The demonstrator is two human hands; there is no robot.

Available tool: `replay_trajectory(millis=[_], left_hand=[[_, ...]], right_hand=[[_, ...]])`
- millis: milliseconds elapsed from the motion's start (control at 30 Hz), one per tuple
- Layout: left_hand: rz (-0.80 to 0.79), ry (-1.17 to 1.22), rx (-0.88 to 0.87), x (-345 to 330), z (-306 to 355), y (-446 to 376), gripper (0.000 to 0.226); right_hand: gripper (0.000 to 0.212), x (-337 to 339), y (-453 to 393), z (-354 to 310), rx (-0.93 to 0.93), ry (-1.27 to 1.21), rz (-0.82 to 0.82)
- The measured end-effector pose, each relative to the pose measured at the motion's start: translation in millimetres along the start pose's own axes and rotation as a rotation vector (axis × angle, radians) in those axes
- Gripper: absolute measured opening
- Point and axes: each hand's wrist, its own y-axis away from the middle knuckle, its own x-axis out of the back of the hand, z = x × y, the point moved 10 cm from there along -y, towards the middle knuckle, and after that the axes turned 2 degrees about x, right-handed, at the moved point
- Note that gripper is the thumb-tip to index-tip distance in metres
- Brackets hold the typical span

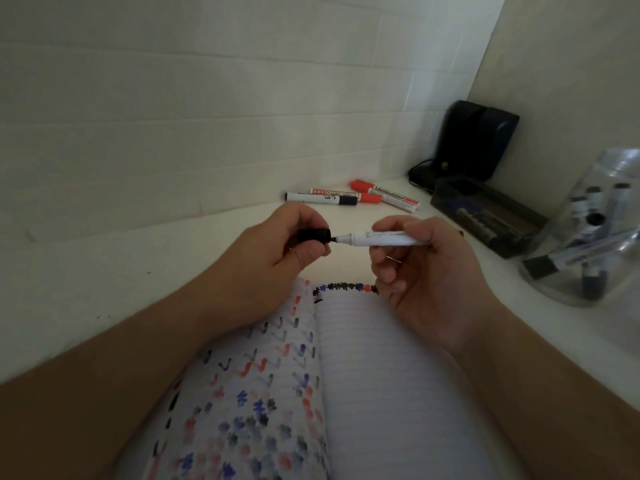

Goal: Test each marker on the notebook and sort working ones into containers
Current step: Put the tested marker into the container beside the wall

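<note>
My right hand [426, 271] grips a white marker [384, 239] by its barrel, tip pointing left. My left hand [273, 251] pinches its black cap [313, 235], which sits just off the tip. Both hands hover above an open lined notebook [381, 393]; its left page is covered in red, blue and black test marks, and its right page has marks only along the top. Three more markers lie on the white table by the wall: a black-capped one [322, 198] and two red-capped ones [346, 195] [384, 195].
A clear round container [588, 233] holding several black-capped markers stands at the right. Behind it lies a dark rectangular tray [491, 220], and a black box [478, 140] with a cable sits in the corner. Tiled walls close in at the back and right.
</note>
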Motion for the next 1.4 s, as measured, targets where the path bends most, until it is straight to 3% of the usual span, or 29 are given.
replay_trajectory(millis=[200,367,533,667,800,867,1033,1200,1267,1400], left_hand=[[0.014,-0.142,-0.031,1,4,1,0.010],[0.067,0.048,-0.014,5,14,0,0.025],[0.102,0.127,0.006,6,34,-2,0.027],[-0.032,-0.043,0.064,-25,57,12,0.027],[-0.242,-0.188,0.012,-91,110,38,0.023],[-0.316,-0.165,-0.039,-128,143,55,0.019],[-0.516,-0.011,-0.102,-247,215,106,0.008],[-0.698,0.125,-0.102,-397,256,190,0.006],[-0.820,0.141,0.012,-461,242,232,0.009],[-1.068,0.177,0.522,-563,174,322,0.018]], right_hand=[[0.012,-3,1,1,0.019,0.128,0.038],[0.019,-7,7,-8,0.053,0.118,0.046],[0.010,-15,22,-12,0.024,0.008,0.081],[0.013,9,61,-11,-0.076,0.007,0.079],[0.017,63,134,-22,-0.097,0.046,0.133],[0.017,98,180,-37,-0.003,0.080,0.237],[0.016,211,332,-56,0.249,0.126,0.708],[0.014,304,488,8,0.187,0.146,1.083],[0.014,336,536,57,0.093,0.077,1.203],[0.017,385,611,155,-0.131,-0.029,1.386]])
